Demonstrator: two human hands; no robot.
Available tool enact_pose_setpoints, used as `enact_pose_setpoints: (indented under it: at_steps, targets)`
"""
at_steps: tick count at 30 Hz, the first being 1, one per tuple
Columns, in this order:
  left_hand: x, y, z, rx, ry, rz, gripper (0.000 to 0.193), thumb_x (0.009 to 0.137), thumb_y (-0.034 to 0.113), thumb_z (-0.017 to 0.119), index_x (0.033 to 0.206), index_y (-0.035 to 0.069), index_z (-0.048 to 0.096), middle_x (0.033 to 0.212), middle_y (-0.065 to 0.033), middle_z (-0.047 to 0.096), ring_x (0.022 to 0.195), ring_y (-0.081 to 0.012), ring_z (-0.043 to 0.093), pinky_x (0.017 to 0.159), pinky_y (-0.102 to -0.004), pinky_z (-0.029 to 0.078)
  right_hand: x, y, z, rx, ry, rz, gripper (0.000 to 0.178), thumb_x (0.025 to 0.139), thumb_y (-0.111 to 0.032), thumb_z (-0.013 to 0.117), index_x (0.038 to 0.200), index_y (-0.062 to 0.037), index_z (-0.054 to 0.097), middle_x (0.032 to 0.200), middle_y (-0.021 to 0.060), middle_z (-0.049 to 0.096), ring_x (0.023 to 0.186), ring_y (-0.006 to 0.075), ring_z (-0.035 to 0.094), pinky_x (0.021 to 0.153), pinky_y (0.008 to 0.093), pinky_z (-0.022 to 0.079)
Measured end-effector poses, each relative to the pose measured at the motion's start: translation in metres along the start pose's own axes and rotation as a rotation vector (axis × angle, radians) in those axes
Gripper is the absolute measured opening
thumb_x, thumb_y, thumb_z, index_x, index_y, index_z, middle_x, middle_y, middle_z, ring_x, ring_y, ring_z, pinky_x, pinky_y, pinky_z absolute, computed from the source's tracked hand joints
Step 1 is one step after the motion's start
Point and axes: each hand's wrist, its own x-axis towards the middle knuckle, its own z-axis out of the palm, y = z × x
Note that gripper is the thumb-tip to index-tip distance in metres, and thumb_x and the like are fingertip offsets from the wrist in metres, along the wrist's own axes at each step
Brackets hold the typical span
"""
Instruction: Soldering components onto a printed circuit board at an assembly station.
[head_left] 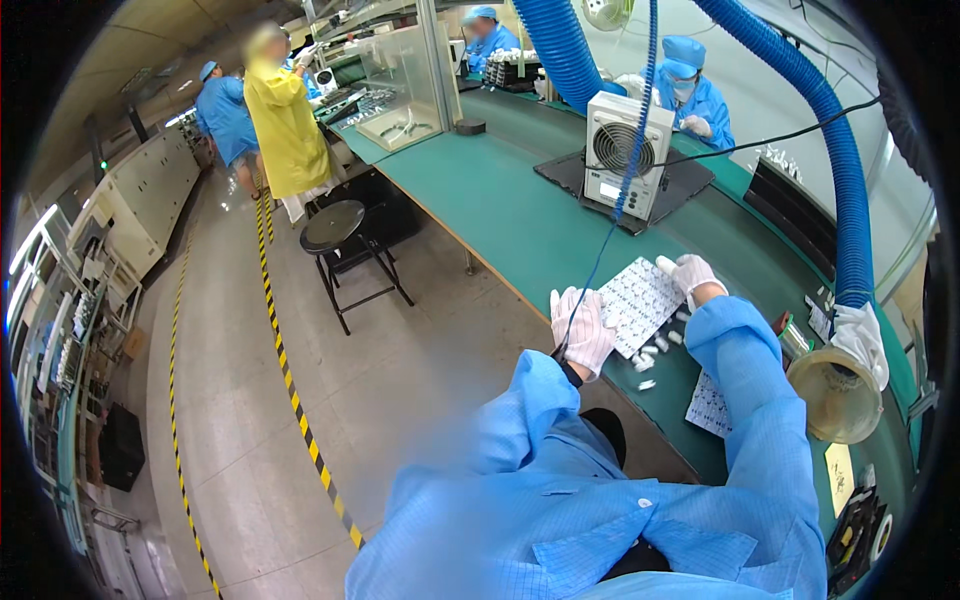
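A white sheet with rows of small dark printed marks (640, 305) lies on the green bench in front of me. My left hand (585, 330), in a white striped glove, rests at the sheet's left edge with its fingers apart. A black wrist strap (568, 368) circles that wrist, and a thin blue cord (598, 265) runs down to it from above. My right hand (694, 277), gloved alike, is bent in at the sheet's far right corner. A small white tip shows at its fingers; whether it is a separate piece is unclear. Several small white pieces (645, 360) lie scattered by the sheet's near edge.
A white fan unit (628, 155) stands on a black mat beyond the sheet. Near my right arm are another printed sheet (708, 405), a solder-like spool (793, 338) and a blue duct with a wide nozzle (838, 395). Co-workers (692, 90) sit farther along; a stool (335, 228) stands left.
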Motion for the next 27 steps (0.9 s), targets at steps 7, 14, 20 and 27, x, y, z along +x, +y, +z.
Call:
enact_pose_setpoints:
  at_steps: [7, 14, 20, 27]
  targets:
    - [0.022, 0.001, -0.017, 0.329, -0.213, 0.101, 0.034, 0.076, 0.035, 0.061, 0.099, 0.011, 0.059, 0.093, -0.0136, 0.059, 0.096, -0.0298, 0.057, 0.076, -0.046, 0.045, -0.047, -0.026, 0.0, -0.171, -0.008, 0.099, 0.073, 0.085, -0.064, 0.045, 0.107, 0.0028, 0.063, 0.112, 0.0257, 0.06, 0.106, 0.0389, 0.057, 0.089, 0.0421, 0.044]
    - [0.084, 0.006, -0.023, -0.106, -0.482, -0.114, 0.049, 0.081, 0.049, 0.059, 0.107, 0.007, 0.057, 0.099, -0.0163, 0.062, 0.099, -0.0306, 0.059, 0.084, -0.0406, 0.046, -0.01, 0.054, 0.004, -0.077, 0.081, -0.433, 0.051, 0.089, -0.049, 0.051, 0.102, -0.0016, 0.064, 0.092, 0.0141, 0.065, 0.082, 0.0302, 0.061, 0.076, 0.0356, 0.046]
    - [0.165, 0.016, 0.008, -1.219, -0.818, -0.248, 0.035, 0.091, 0.031, 0.051, 0.113, 0.006, 0.059, 0.1, -0.0173, 0.064, 0.098, -0.0316, 0.059, 0.083, -0.0373, 0.046, -0.033, 0.005, -0.006, 0.361, 0.231, -0.542, 0.038, 0.082, -0.038, 0.062, 0.088, -0.0013, 0.065, 0.078, 0.0157, 0.065, 0.074, 0.0281, 0.061, 0.067, 0.0341, 0.046]
    - [0.179, 0.023, 0.05, 0.258, -0.55, 0.574, 0.035, 0.084, 0.037, 0.05, 0.101, 0.011, 0.066, 0.096, -0.0189, 0.064, 0.083, -0.0345, 0.062, 0.075, -0.0389, 0.048, -0.028, 0.001, 0.006, 0.355, 0.279, -0.219, 0.05, 0.079, -0.049, 0.061, 0.082, 0.0006, 0.068, 0.077, 0.0237, 0.064, 0.074, 0.0364, 0.062, 0.069, 0.0404, 0.048]
